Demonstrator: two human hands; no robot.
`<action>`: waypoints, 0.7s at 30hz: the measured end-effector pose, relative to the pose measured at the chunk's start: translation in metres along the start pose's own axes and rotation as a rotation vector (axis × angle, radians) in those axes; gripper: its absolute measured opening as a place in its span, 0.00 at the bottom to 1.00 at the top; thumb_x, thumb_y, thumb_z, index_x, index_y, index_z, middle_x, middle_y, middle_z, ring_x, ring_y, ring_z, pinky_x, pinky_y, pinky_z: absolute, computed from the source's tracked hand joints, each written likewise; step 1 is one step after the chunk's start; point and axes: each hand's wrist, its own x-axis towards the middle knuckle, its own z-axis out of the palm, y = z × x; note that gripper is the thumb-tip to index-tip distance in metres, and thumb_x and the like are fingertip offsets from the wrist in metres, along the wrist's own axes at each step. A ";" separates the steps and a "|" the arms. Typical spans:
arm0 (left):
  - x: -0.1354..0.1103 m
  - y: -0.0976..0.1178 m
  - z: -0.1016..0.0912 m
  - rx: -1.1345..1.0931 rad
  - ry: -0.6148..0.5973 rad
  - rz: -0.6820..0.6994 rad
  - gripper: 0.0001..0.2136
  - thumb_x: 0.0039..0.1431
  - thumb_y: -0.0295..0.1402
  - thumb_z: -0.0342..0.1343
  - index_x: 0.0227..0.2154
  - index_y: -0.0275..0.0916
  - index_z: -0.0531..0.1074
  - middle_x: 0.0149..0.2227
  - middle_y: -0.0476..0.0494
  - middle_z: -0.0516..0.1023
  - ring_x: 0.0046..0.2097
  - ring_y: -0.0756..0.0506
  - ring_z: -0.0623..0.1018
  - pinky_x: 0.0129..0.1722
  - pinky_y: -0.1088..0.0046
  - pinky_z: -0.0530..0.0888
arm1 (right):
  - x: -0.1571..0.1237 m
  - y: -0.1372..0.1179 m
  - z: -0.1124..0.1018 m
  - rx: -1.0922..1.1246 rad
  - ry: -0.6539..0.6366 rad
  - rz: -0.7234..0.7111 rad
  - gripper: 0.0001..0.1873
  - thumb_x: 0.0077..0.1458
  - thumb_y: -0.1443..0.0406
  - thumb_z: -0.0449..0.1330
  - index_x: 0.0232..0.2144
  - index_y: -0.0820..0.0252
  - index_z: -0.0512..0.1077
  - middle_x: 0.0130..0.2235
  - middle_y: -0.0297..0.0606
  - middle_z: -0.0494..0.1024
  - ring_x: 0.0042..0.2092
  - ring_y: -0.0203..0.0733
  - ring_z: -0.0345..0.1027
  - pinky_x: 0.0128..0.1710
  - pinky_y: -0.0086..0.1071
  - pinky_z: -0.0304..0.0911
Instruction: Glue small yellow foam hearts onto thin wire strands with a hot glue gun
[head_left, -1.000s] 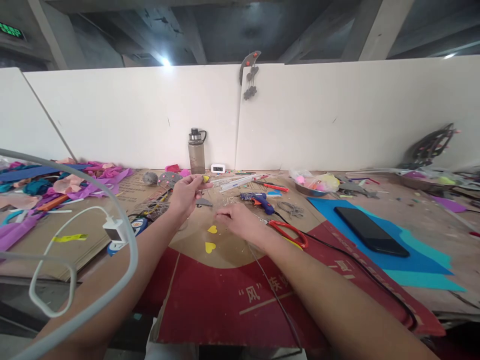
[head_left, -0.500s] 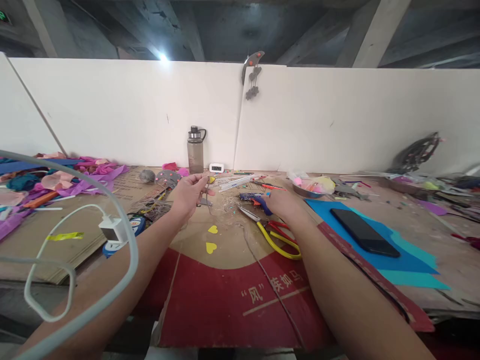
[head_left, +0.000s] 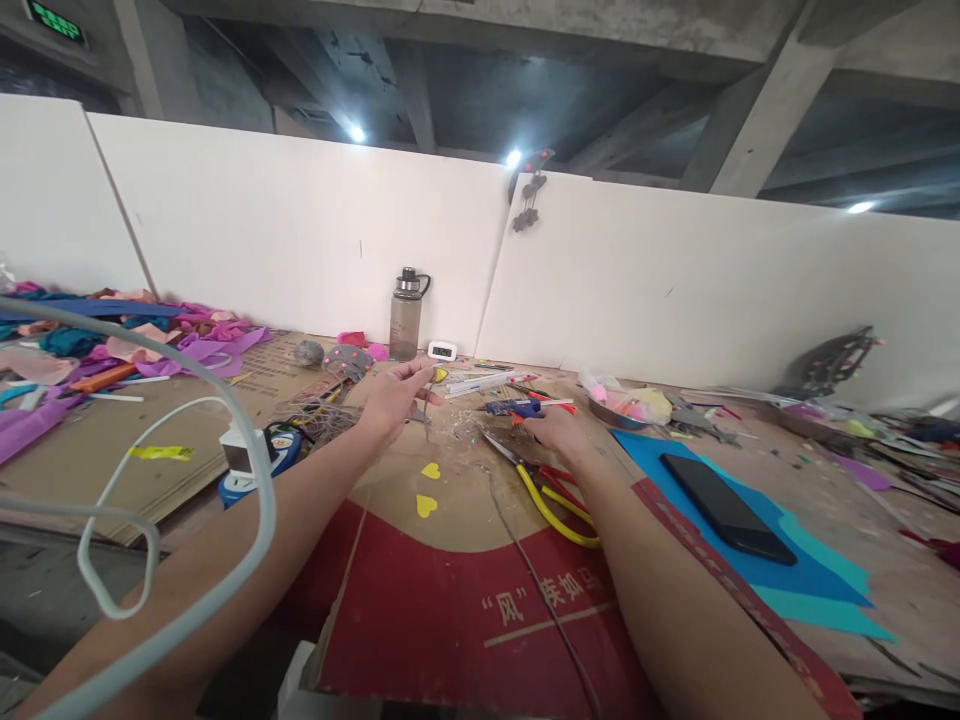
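My left hand [head_left: 394, 402] is raised above the cardboard, its thumb and fingers pinched on a small yellow heart cutout [head_left: 441, 374]. A thin grey cord hangs below those fingers. My right hand [head_left: 553, 428] is closed round the handle of a blue hot glue gun [head_left: 511, 408], whose nozzle points left toward the left hand. A white glue stick [head_left: 557, 402] sticks out of the gun's back end. Two more yellow hearts, one [head_left: 430, 470] above the other [head_left: 426, 506], lie flat on the cardboard [head_left: 457, 530] between my forearms.
Scissors with yellow handles [head_left: 551, 512] lie beside my right wrist. A black phone [head_left: 726, 508] rests on blue sheets [head_left: 817, 570] at right. A bottle [head_left: 406, 318] and small clock [head_left: 442, 350] stand by the white partition. A white cable [head_left: 262, 500] loops across the left foreground.
The view has tilted, so the scene sits slightly lower. The glue gun has turned in my right hand and its glue stick now shows. My left hand still pinches the yellow heart.
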 end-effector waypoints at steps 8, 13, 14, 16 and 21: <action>0.007 0.000 -0.006 -0.175 0.096 -0.161 0.09 0.45 0.32 0.65 0.25 0.34 0.70 0.29 0.47 0.76 0.22 0.56 0.75 0.12 0.82 0.44 | -0.010 -0.014 -0.009 0.510 0.030 0.014 0.02 0.44 0.66 0.58 0.25 0.59 0.68 0.23 0.36 0.71 0.27 0.38 0.66 0.25 0.30 0.59; 0.010 -0.002 -0.010 -0.188 0.098 -0.144 0.09 0.45 0.32 0.65 0.26 0.35 0.71 0.29 0.47 0.75 0.24 0.56 0.75 0.12 0.82 0.44 | -0.026 -0.030 -0.018 0.823 -0.117 -0.069 0.12 0.43 0.60 0.61 0.32 0.59 0.69 0.28 0.35 0.74 0.26 0.34 0.65 0.25 0.28 0.63; 0.010 -0.002 -0.011 -0.179 0.096 -0.136 0.09 0.46 0.32 0.65 0.26 0.35 0.71 0.29 0.47 0.75 0.24 0.56 0.75 0.12 0.82 0.45 | -0.028 -0.032 -0.018 0.866 -0.161 -0.074 0.13 0.41 0.60 0.63 0.31 0.59 0.69 0.26 0.34 0.72 0.25 0.33 0.64 0.24 0.28 0.62; 0.009 -0.002 -0.011 -0.161 0.098 -0.126 0.08 0.46 0.32 0.65 0.27 0.35 0.72 0.29 0.46 0.75 0.25 0.55 0.75 0.13 0.82 0.45 | -0.034 -0.036 -0.018 0.981 -0.229 -0.092 0.15 0.38 0.60 0.67 0.29 0.59 0.68 0.24 0.31 0.70 0.24 0.32 0.62 0.23 0.26 0.60; 0.009 -0.003 -0.012 -0.126 0.135 -0.133 0.07 0.48 0.31 0.64 0.26 0.35 0.72 0.26 0.47 0.74 0.23 0.56 0.72 0.13 0.82 0.45 | -0.047 -0.048 -0.015 1.139 -0.218 -0.264 0.15 0.42 0.61 0.66 0.31 0.58 0.65 0.26 0.27 0.69 0.25 0.29 0.61 0.25 0.24 0.58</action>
